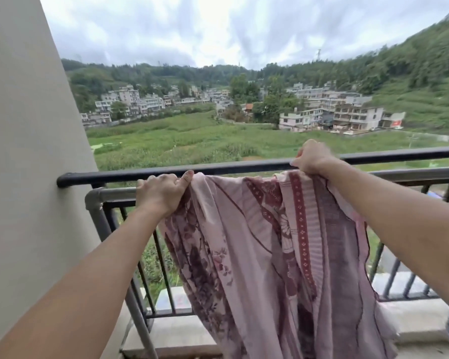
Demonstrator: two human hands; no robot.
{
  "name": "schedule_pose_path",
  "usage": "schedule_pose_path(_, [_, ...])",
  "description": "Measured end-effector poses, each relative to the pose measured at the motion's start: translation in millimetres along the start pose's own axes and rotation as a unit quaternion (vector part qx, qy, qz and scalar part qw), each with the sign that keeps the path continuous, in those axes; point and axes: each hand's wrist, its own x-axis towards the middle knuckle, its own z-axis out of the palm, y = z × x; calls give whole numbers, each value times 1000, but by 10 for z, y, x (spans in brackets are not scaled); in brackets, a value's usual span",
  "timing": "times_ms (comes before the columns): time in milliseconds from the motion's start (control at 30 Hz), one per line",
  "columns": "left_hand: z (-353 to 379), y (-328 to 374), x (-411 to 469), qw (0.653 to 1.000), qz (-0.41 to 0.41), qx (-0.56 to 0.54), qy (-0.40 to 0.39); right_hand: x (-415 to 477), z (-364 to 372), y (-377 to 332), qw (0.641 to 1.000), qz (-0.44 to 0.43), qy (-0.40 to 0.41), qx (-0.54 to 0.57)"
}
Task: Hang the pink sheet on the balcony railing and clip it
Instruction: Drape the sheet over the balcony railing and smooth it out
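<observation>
Both hands' grip, left hand (163, 194) and right hand (313, 158), on pink sheet (270, 242) at railing (218, 168).

Sheet (283, 255) btm cut off; railing (244, 167) partly hidden.

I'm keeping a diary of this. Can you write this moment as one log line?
left hand: gripping pink sheet edge | right hand: gripping other edge | sheet: held up at railing, not yet draped | clips: none visible

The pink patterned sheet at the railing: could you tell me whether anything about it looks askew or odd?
Yes. The pink patterned sheet hangs bunched between the left hand and right hand, its top edge gathered on the near side of the black metal railing, not yet spread over it. No clip is visible.
</observation>
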Motion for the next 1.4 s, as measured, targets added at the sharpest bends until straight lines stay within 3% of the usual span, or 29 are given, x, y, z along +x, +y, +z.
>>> schedule_pose_path(167, [35, 43, -31, 1000, -16, 11, 15, -745, 56, -155, 974, -154, 162, 48])
schedule_pose_path(233, [121, 33, -124, 999, -14, 1, 48, -1134, 226, -153, 960, -211, 183, 0])
schedule_pose_path(300, [266, 36, -331, 991, 4, -37, 132, -1274, 390, -49, 953, -225, 186, -78])
schedule_pose_path(400, [562, 192, -854, 950, -44, -233, 205, -1215, 406, 30, 943, -248, 221, -27])
schedule_pose_path(467, [730, 318, -1085, 898, -136, -388, 158, -1154, 316, -15, 939, -251, 233, 41])
schedule_pose_path(533, [781, 371, -1110, 871, -180, -441, 120, -1101, 222, -53, 944, -241, 214, 71])
schedule_pose_path(633, [541, 293, -886, 900, -116, -379, 178, -933, 71, -59, 957, -202, 185, 95])
schedule_pose_path(700, [169, 239, -649, 910, -77, -331, 238, -734, -101, -26, 960, -152, 210, 107])
schedule_pose_path(800, [-398, 132, -187, 914, -98, -249, 305, -360, -388, 87, 962, -38, 247, 113])
schedule_pose_path(900, [-535, -13, 182, 939, -130, -202, 248, -214, -446, 188, 970, 4, 220, 105])
schedule_pose_path(1067, [-77, 83, 199, 990, -98, -93, 38, -547, -136, 327, 996, 13, 71, 59])
schedule_pose_path(1133, [19, 160, 134, 996, -76, -28, 27, -678, -94, 359, 996, -8, 70, 62])
schedule_pose_path(1267, [190, 129, -73, 986, -47, -77, 138, -1021, 45, 400, 987, -56, 146, 37])
schedule_pose_path(1333, [342, 123, -304, 961, -59, -141, 231, -1135, 168, 483, 980, -64, 186, 22])
schedule_pose_path(1400, [498, 164, -570, 933, -72, -226, 272, -1178, 279, 614, 974, -61, 218, 15])
